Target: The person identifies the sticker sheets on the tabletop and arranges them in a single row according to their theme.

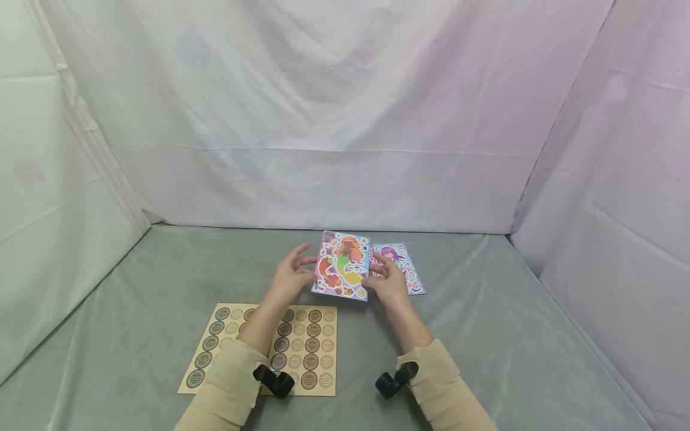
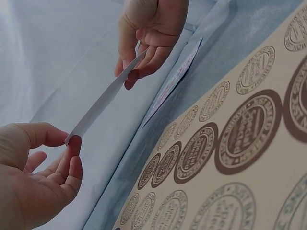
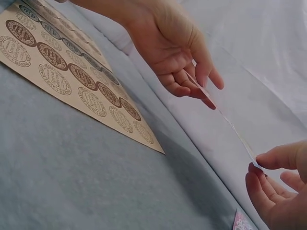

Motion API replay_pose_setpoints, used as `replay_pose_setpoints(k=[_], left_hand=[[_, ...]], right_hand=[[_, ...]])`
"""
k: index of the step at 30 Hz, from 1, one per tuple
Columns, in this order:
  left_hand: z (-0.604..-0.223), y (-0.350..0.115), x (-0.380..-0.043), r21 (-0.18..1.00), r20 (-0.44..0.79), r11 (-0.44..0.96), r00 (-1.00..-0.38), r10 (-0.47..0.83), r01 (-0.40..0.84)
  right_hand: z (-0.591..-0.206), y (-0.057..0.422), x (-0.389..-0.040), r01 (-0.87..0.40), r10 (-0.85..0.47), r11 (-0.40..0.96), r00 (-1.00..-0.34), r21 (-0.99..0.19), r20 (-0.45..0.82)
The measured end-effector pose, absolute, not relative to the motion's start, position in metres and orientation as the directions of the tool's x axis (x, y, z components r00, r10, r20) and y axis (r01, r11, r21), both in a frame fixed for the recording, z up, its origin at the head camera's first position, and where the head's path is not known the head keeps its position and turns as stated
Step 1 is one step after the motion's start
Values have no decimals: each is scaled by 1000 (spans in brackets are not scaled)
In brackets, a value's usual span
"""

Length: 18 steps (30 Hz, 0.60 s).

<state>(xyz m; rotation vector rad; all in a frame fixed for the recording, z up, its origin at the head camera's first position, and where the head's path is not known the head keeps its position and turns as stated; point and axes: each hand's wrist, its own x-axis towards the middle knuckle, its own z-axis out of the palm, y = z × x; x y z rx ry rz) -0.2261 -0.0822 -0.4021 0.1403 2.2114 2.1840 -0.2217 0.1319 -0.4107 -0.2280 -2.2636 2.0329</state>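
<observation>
A colourful sticker sheet (image 1: 341,267) with a mermaid-like figure is held up above the grey table, tilted toward the head camera. My left hand (image 1: 290,276) pinches its left edge between thumb and fingers. On the opposite edge, my right hand (image 1: 390,286) pinches it the same way. Seen almost edge-on in the left wrist view, the raised sheet (image 2: 103,103) spans the space between both hands. A second sticker sheet (image 1: 412,276), with a purple-haired figure, lies on the table behind my right hand, partly covered by it and the raised sheet.
A tan sheet of round label stickers (image 1: 319,383) lies flat at the front left, beneath my left forearm. The grey cloth-covered table (image 1: 512,335) extends to both sides. White curtains (image 1: 334,185) close off the back and sides. Each wrist carries a black camera.
</observation>
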Motion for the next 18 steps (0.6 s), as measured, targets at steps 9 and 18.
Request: replay_pose_setpoints(k=[9,18], left_hand=[[-400,-85,-228,997,75,13,-991,112,77],[-394,-86,-225,996,85,13,-989,124,88]], right_hand=[[-401,138,-219,76,154,134,-987,-988,-55],[-394,143,-216,60,98,105,-994,-993,-50]])
